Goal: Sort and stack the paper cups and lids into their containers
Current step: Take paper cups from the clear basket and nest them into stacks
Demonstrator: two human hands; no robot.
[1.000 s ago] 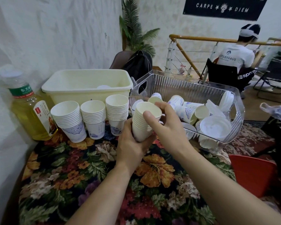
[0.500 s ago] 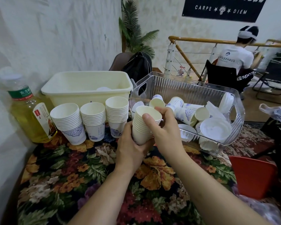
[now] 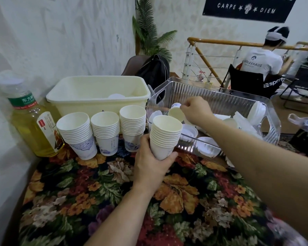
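Head view. Left hand (image 3: pixel 152 162) grips the bottom of a held stack of cups (image 3: pixel 164 136), fingers curled round the lowest cup, mouth tilted a little toward the right. Likely held low so the open top is free to take the next cup, and angled so the other hand can drop one straight in.

Right hand (image 3: pixel 196 109) reaches past the held stack into the clear ribbed bin (image 3: pixel 220 98), fingers closed in a pinch at the rim of a loose cup (image 3: pixel 175 113); whether the cup is lifted off the pile I cannot tell. A rim pinch looks the natural hold: it leaves the cup's body bare to slide into the stack.

Around the right hand, inside the bin, lie more loose cups on their sides and white lids (image 3: pixel 205 142), unsorted, so plenty is left to do.

Left of the left hand, three finished cup stacks (image 3: pixel 105 128) stand upright in a row on the bench (image 3: pixel 176 201), just before the cream tub (image 3: pixel 96 95), which holds something white, too hidden to name.

Further left, a bottle of yellow liquid (image 3: pixel 32 121) stands by the wall
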